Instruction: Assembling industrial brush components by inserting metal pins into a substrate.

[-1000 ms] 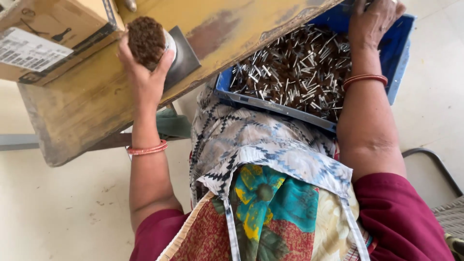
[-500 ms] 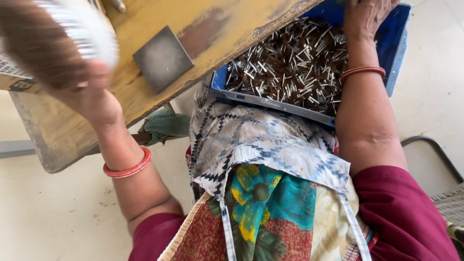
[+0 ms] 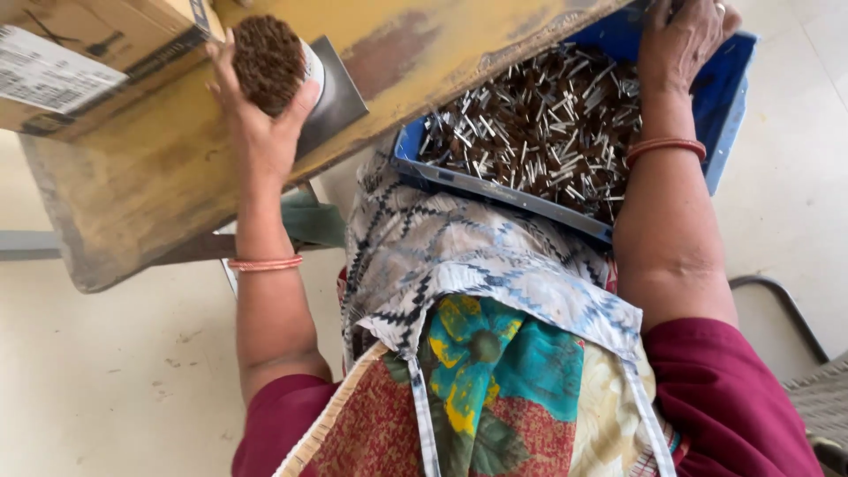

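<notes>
1. A yellow wooden desk (image 3: 159,185) carries a cardboard box (image 3: 79,62) and a grey metal plate (image 3: 340,93).
2. A blue crate (image 3: 724,106), lying on the lap, is full of thin brown-and-white sticks (image 3: 530,132).
3. The left hand (image 3: 256,124) has its fingers curled around a round brown bundle (image 3: 268,62), just above the plate.
4. The right hand (image 3: 680,40) rests in the crate's far end, its fingers bent down among the sticks; I cannot tell whether they pinch any.

I see the bench (image 3: 159,177) across the upper left of the frame, a cardboard box (image 3: 79,62) on its corner, a metal plate (image 3: 340,93) just right, the crate (image 3: 724,124) of sticks (image 3: 539,132) upper right.
</notes>
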